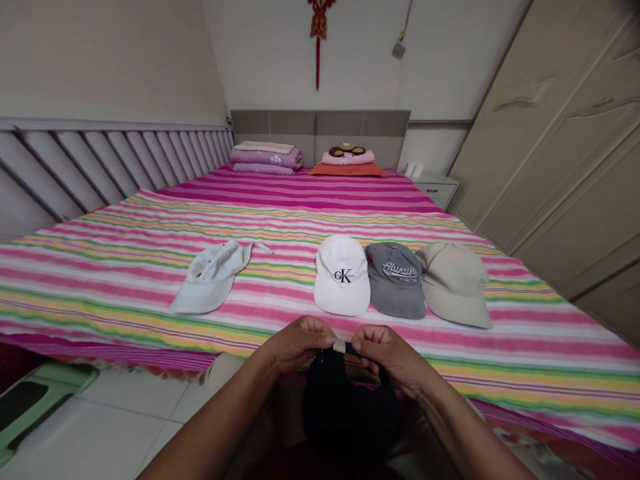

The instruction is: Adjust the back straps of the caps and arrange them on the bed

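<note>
My left hand (299, 344) and my right hand (385, 357) pinch the back strap of a black baseball cap (347, 407), which hangs below them at the bed's near edge. A small pale buckle or strap tab (340, 346) shows between my fingertips. Beyond my hands, several caps lie on the striped bedspread (280, 320): a crumpled off-white cap (213, 277) with its strap loose, a white CK cap (342, 275), a grey "Always" cap (395, 280), and a beige cap (453, 283). None touches my hands.
Folded pink bedding (267, 159) and pillows (347, 160) lie by the headboard (320, 130). A slatted panel (100, 163) runs along the left side, and a beige wardrobe (550, 133) stands right. A green stool (35, 407) sits on the tiled floor at lower left.
</note>
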`<state>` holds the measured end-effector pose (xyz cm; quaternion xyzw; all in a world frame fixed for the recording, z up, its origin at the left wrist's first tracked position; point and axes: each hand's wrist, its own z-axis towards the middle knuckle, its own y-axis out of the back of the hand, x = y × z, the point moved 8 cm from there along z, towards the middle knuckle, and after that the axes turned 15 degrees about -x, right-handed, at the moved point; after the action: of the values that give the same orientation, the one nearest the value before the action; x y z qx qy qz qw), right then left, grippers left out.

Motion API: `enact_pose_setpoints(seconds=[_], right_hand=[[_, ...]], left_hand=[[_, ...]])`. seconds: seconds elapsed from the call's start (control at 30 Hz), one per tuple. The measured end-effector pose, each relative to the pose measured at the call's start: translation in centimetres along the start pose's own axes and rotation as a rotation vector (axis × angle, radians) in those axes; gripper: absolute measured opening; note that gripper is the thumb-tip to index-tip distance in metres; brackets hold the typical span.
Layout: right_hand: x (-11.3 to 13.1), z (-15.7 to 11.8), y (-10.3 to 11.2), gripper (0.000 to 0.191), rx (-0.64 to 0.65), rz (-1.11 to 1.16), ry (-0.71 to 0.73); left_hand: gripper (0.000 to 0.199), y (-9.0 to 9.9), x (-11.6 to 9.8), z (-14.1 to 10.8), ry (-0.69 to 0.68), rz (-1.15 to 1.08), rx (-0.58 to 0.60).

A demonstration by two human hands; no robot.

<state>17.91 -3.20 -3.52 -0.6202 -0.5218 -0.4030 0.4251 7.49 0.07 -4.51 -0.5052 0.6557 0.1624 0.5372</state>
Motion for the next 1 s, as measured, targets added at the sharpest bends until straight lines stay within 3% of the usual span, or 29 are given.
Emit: enact_pose_setpoints(seconds=[0.3,0.43,0.53,0.63,0.77,1.0], right_hand=[[0.8,-0.2,-0.3,0.022,0.021,0.074,0.044],[2.1,-0.6,-0.7,0.026,0.040,-0.124,0.298],[3.3,-1.5,-0.9,0.015,-0.033,-0.396,0.543],[4.1,-2.4,-1.3,0.012,-0.067,-0.591,0.668],[4.4,-2.8,-1.7,0.013,-0.029,-0.668,0.690],[4.4,-2.8,-1.6,0.010,-0.005,-0.633,0.664]], left_hand=[[0.025,0.0,0.1,-0.1,-0.025,-0.043,0.070],[0.023,-0.2,0.1,0.0,-0.023,-0.027,0.043],[0.020,-0.1,0.2,0.2,-0.015,0.004,0.003],[0.017,0.2,0.5,0.3,0.007,0.010,-0.047],[0.011,0.2,0.7,0.4,0.023,-0.006,-0.083],[0.006,-0.2,1.1,0.6,0.013,-0.038,-0.030]])
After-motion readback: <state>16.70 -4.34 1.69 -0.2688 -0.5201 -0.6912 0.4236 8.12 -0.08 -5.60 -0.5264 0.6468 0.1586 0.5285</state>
